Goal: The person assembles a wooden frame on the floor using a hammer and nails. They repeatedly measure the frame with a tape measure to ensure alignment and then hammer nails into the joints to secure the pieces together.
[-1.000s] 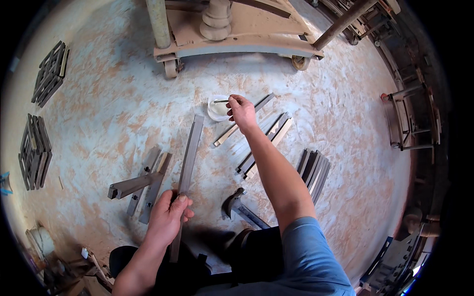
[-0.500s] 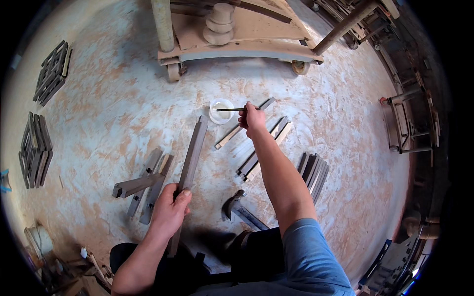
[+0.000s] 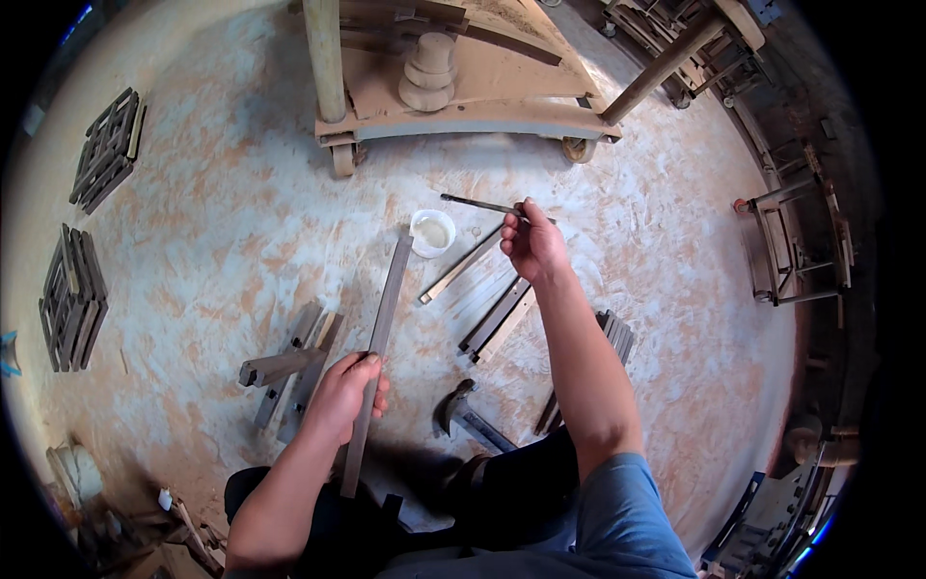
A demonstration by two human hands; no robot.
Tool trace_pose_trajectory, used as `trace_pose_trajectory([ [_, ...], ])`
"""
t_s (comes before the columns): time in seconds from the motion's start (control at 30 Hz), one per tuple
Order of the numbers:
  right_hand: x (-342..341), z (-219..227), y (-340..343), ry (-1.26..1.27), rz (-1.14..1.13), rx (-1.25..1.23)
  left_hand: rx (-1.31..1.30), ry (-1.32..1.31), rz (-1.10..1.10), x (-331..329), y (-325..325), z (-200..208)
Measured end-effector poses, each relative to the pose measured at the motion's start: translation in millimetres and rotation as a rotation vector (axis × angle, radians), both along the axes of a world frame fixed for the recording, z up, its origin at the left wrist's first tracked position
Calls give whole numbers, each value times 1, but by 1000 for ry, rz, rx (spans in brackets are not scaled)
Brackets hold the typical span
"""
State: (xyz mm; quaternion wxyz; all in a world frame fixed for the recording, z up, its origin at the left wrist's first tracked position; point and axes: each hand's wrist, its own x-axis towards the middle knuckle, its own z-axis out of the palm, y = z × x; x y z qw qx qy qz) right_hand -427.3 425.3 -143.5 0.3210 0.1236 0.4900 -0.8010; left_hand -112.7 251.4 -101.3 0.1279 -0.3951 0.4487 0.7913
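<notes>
My left hand (image 3: pixel 342 394) is closed around a long dark grey-brown wooden bar (image 3: pixel 389 307), which slants up and away from me. The bar's far end overlaps the side of a small white plastic tub (image 3: pixel 418 247) holding a pale substance. Up and to the right of the tub, my right hand (image 3: pixel 537 246) pinches a thin dark brush (image 3: pixel 473 202), its tip pointing left and clear of the tub. Beneath that hand lie several wooden strips (image 3: pixel 494 318), dark and pale. A claw hammer (image 3: pixel 475 420) rests on the floor between my arms.
Dark wooden pieces (image 3: pixel 280 367) lie crossed to the left of the bar. Stacked slatted frames (image 3: pixel 72 299) lie at the far left. Ahead stands a wheeled wooden cart (image 3: pixel 463 124) carrying a rounded wooden piece (image 3: pixel 427 75). More strips (image 3: pixel 614 333) sit beside my right forearm.
My right hand has drawn the brush out of the tub, up and to the right. In my left hand the bar appears turned slightly, showing a narrower face.
</notes>
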Motion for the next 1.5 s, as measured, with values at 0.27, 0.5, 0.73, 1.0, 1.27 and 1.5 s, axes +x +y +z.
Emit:
trace_pose_trajectory([
  [0.27, 57, 98, 16, 332, 88, 59, 61, 73, -27, -14, -6, 2],
  [0.5, 71, 91, 17, 343, 97, 56, 53, 96, -49, -15, -8, 10],
  [0.73, 74, 90, 19, 345, 143, 60, 30, 99, -58, -13, -8, 13],
  [1.0, 72, 92, 26, 351, 200, 140, 22, 97, -62, -13, -9, 15],
  [1.27, 73, 97, 31, 396, 147, 142, -19, 95, -114, -12, -9, 13],
  [1.5, 73, 92, 27, 451, 166, 241, -124, 54, -111, -14, -7, 13],
])
